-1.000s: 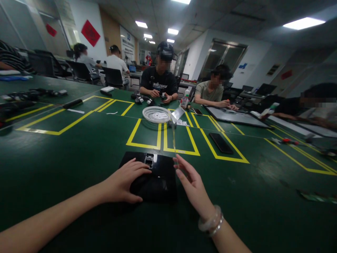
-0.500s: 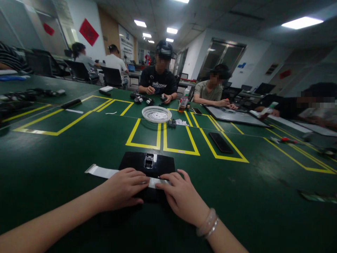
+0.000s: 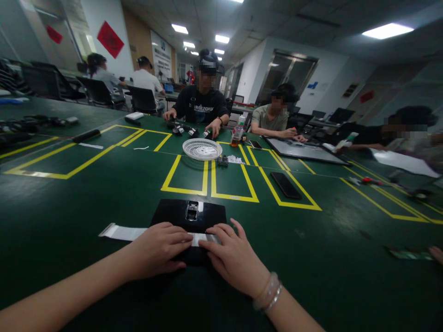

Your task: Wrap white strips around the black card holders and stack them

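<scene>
A black glossy plate (image 3: 173, 212), with a raised square socket near its far edge, lies on the green table in front of me. Across it runs a white flat ribbon cable (image 3: 126, 233), whose connector end sticks out to the left. My left hand (image 3: 161, 249) rests palm down over the cable, fingers stretched toward the middle. From the other side, my right hand (image 3: 230, 251) lays its spread fingers on the cable's right part. A short white stretch shows between the fingertips; the rest is hidden under my hands. Neither hand is wrapped round the cable.
Beyond the plate are a white plastic basket (image 3: 202, 150), a small dark part (image 3: 222, 160) and a black phone (image 3: 285, 184) among yellow tape outlines. A bottle (image 3: 237, 133) stands near co-workers opposite. Green strips (image 3: 408, 252) lie at right, near another person's fingers (image 3: 436, 253).
The cable's connector end has slid left relative to the plate; my hands stay on the cable. The opposite co-worker's hands have spread apart. Fingers appear at the right edge. The view has shifted slightly.
</scene>
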A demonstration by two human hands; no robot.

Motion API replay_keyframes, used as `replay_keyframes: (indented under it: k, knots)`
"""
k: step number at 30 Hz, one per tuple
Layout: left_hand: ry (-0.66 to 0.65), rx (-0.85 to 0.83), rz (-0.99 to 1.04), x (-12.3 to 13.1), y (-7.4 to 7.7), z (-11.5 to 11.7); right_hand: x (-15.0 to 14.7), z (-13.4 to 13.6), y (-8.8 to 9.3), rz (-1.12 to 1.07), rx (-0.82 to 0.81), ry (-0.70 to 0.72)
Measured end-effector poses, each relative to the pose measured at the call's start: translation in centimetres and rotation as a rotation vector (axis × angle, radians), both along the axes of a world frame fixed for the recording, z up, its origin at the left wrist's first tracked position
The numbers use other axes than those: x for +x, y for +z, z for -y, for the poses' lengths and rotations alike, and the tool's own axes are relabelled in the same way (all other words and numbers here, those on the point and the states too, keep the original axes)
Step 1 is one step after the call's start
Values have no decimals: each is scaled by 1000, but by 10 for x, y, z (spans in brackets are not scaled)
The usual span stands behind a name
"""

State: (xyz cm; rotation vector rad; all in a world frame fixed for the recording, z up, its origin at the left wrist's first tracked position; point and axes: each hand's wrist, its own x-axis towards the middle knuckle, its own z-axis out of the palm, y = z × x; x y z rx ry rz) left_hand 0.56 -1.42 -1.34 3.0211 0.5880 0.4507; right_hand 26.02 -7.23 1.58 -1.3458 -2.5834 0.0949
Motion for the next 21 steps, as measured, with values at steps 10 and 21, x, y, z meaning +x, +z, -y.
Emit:
replay_keyframes:
  k: [10,21]
  knots:
    - [191,-40,-45,-6,-6,-9,1,-1,-2,-5,19,-6]
    - [256,-34,-11,-14,6,-18,9,-6,0,-134,102,-44]
